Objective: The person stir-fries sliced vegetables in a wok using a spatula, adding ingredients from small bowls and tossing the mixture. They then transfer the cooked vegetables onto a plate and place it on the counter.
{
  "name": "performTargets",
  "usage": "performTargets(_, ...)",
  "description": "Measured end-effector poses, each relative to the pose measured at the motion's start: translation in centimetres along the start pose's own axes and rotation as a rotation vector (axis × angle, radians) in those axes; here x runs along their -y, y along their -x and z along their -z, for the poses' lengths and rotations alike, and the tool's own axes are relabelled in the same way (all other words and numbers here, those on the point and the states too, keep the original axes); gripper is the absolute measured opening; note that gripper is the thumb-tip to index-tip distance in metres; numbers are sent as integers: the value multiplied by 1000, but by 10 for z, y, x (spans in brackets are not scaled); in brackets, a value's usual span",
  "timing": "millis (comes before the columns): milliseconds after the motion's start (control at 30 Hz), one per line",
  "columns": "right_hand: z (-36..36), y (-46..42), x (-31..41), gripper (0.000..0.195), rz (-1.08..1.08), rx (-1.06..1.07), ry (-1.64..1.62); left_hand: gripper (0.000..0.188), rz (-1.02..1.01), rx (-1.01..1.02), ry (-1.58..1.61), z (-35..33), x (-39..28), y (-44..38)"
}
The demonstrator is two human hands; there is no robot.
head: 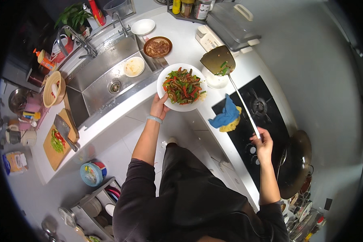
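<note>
My left hand grips the rim of a white plate heaped with stir-fried green and red pepper strips and brown pieces. The plate is held up near the counter corner. In my right hand is the long metal handle of a wok spatula, whose broad blade, with bits of green on it, is over the counter right of the plate. A white dish lies partly behind the blade. Blue and yellow cloths lie at the near edge of the black gas hob.
A wok sits at the hob's right end. Left is a steel sink with a small dish in it. A cleaver lies on a cutting board beside cut peppers. A brown plate stands beyond the sink.
</note>
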State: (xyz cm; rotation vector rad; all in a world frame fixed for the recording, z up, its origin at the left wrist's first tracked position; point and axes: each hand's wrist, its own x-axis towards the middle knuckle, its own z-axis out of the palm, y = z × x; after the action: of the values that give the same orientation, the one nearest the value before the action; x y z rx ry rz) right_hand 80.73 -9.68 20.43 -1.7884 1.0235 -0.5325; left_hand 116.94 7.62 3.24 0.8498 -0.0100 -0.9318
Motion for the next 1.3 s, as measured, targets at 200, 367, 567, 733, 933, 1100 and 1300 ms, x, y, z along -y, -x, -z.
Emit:
performTargets(200, -75, -29, 5, 25, -225, 161, -114, 40, 70, -123, 79, 45, -10, -52)
performTargets(367, -110, -47, 7, 26, -168, 141, 51, 43, 53, -145, 173, 29, 3, -69)
performTargets(567, -142, -60, -3, 41, 107, 50, 324, 44, 43, -120, 323, 5, 15, -84)
performTargets(733, -149, -61, 9, 45, 181, 51, 347, 44, 164, -296, 153, 5, 17, -66)
performTargets(933, -182, -53, -28, 50, 324, 5, 399, 53, 313, 345, 433, -98, 66, -14)
performTargets(1100, -182, -61, -38, 51, 321, 17, 450, 56, 312, 203, 324, -93, 92, -28)
performTargets(1300, -186, -70, -36, 50, 420, -56, 464, 61, 300, 243, 271, -103, 57, -40)
